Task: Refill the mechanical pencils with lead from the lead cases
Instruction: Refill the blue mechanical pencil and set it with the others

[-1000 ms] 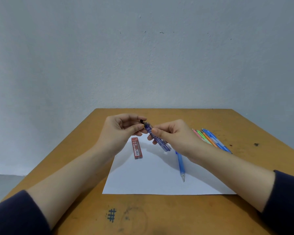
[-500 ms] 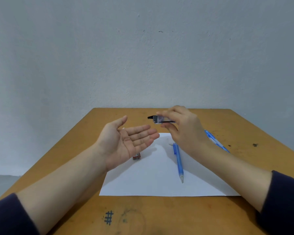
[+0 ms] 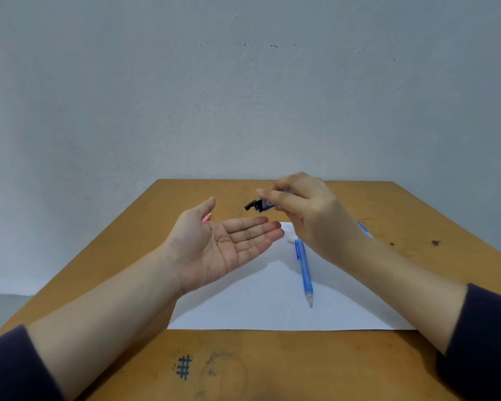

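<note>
Orange-brown wood makes up the table (image 3: 359, 369), on which a white sheet of paper (image 3: 243, 308) is laid flat near the front edge. A blue mechanical pencil (image 3: 305, 270) is set on the paper, its tip pointed toward the person, untouched by either hand. A small white piece (image 3: 290, 241) is seen just beside the pencil's far end; what it is cannot be told.

A lead case (image 3: 262, 205) is pinched between the thumb and fingers of the right hand (image 3: 310, 221) and held in the air above the far edge of the paper, roughly level. Its black cap (image 3: 250, 206) is turned toward the left hand (image 3: 214, 250) and appears flipped open. The left hand is held palm up with the fingers straight and together, nothing being gripped; its fingertips are placed just below the cap, apart from it.

A bit of pink (image 3: 206, 217) is glimpsed on the table behind the left thumb, and a second blue pencil (image 3: 364, 229) is partly hidden behind the right wrist. A hash mark (image 3: 183, 367) is inked on the wood near the front. Dark sleeves (image 3: 12, 369) are worn on both forearms.
</note>
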